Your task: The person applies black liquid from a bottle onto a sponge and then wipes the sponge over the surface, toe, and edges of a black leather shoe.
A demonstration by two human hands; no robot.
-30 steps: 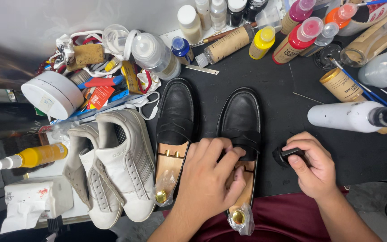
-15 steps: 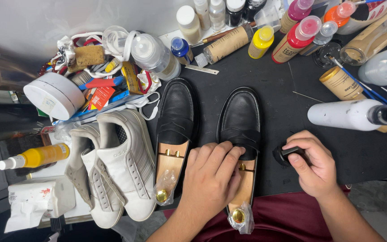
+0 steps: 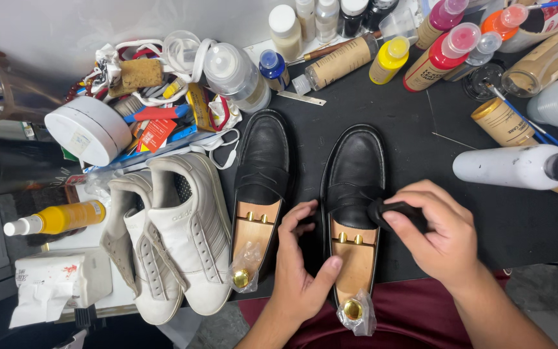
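We work on the right black shoe with both hands.

Our left hand curls around the near left side of that shoe, thumb on its wooden shoe tree. Our right hand is closed on a small black pad, pressing it against the shoe's strap. The shoe lies on the black tabletop, just right of the other black shoe.

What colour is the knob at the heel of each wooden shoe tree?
Shiny gold round knob, seen clearest in the head view.
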